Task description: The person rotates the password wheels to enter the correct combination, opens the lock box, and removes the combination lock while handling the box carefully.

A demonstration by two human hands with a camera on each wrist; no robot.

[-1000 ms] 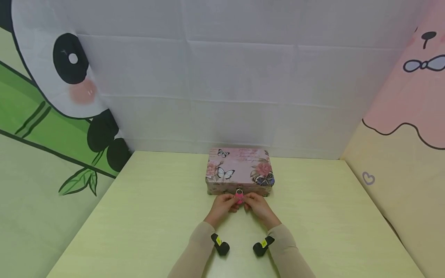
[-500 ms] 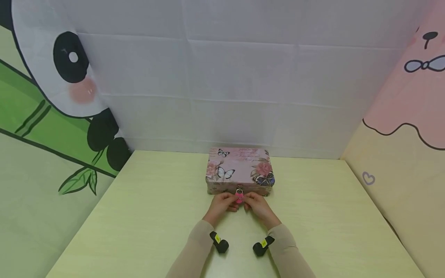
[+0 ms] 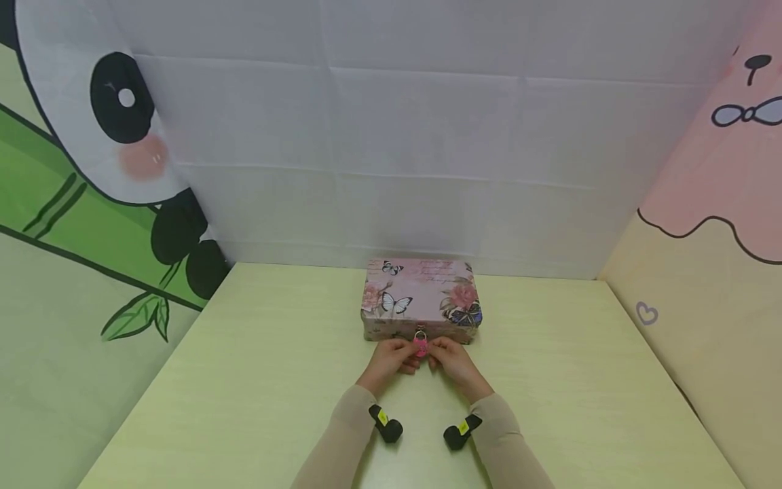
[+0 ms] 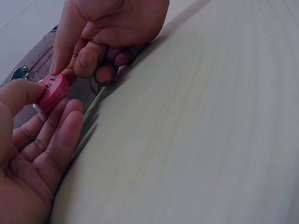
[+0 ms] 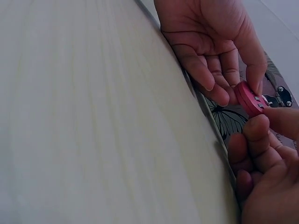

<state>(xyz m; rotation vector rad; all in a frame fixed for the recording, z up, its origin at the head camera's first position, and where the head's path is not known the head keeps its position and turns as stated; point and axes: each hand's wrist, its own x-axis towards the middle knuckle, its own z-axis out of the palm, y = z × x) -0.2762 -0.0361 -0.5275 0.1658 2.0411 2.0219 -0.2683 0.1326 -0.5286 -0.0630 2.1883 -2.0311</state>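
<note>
A small pink combination padlock (image 3: 421, 346) hangs by its shackle from the metal latch (image 5: 282, 96) on the front of a pink box (image 3: 421, 288) printed with butterflies and roses. The lid is down. My left hand (image 3: 386, 361) pinches the padlock from the left, thumb on its dial face and fingers beneath. From the other side my right hand (image 3: 457, 365) pinches it too, with thumb and forefinger. In the left wrist view the padlock (image 4: 52, 91) shows small number dials, too small to read. The right hand's other fingers are curled in below it.
The box stands on a pale yellow table (image 3: 275, 380), near the white cloth backdrop (image 3: 421, 136) behind it. Printed cloth panels flank the table: a panda on the left, a pink figure on the right. Each wrist wears a black strapped camera (image 3: 389, 429).
</note>
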